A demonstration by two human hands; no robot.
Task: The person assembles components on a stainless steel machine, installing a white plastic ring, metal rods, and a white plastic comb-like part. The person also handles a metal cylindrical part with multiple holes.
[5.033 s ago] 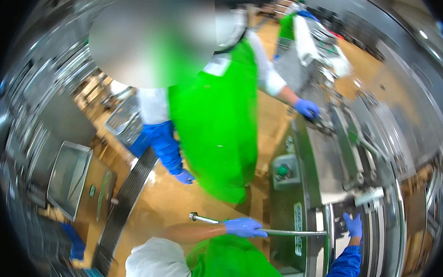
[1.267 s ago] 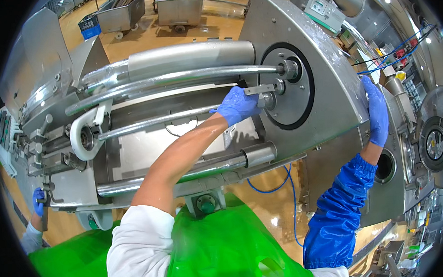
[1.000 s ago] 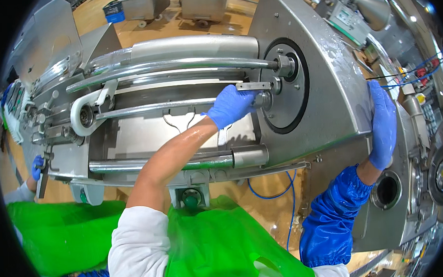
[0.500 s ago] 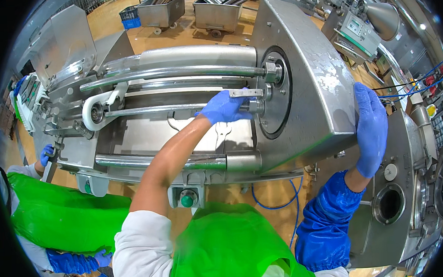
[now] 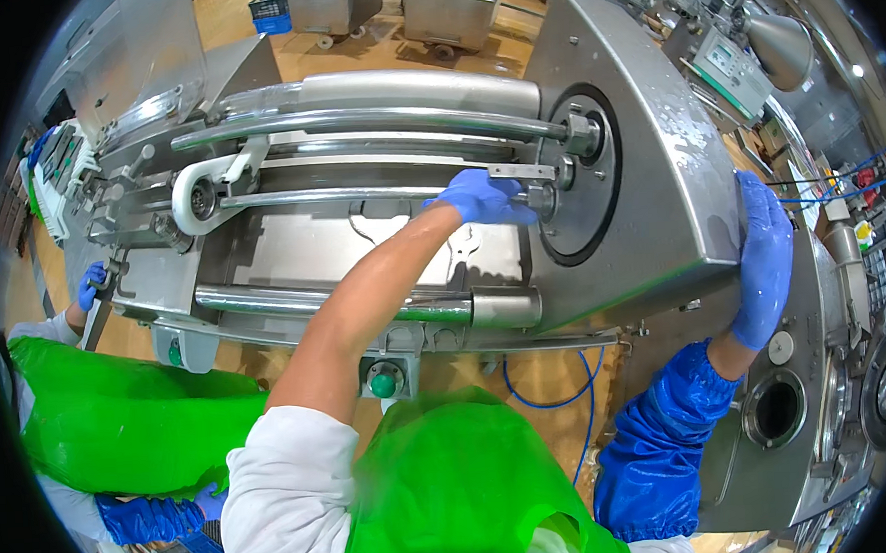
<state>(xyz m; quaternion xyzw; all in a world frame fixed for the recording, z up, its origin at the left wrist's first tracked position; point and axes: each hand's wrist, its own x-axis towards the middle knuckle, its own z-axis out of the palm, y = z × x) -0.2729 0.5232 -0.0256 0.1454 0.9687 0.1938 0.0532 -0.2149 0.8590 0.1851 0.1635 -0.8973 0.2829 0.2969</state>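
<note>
My left hand (image 5: pixel 481 197), in a blue glove, is closed round the right end of a slim steel rod (image 5: pixel 329 195). Its fingertips reach a metal nut (image 5: pixel 543 201) on the round disc (image 5: pixel 592 219) of the machine. Just above the hand, a short flat metal bar (image 5: pixel 521 171) juts out from the disc. Against the right outer edge of the slanted steel housing (image 5: pixel 649 186) lies my gloved right hand (image 5: pixel 764 260), fingers straight and flat. A thicker steel rod (image 5: pixel 375 122) runs above, ending in a large nut. The left thumb is hidden.
Two flat wrench-like tools, one a forked tool (image 5: pixel 464 243), lie in the steel tray (image 5: pixel 291 249). A green button (image 5: pixel 383 384) sits on the machine's front. At left stands a co-worker in a green apron (image 5: pixel 130 413). A blue hose (image 5: pixel 590 399) curves over the floor.
The whole view has shifted, so the machine sits farther right and slightly higher in the picture. Both my hands keep their places on the rod end and the housing.
</note>
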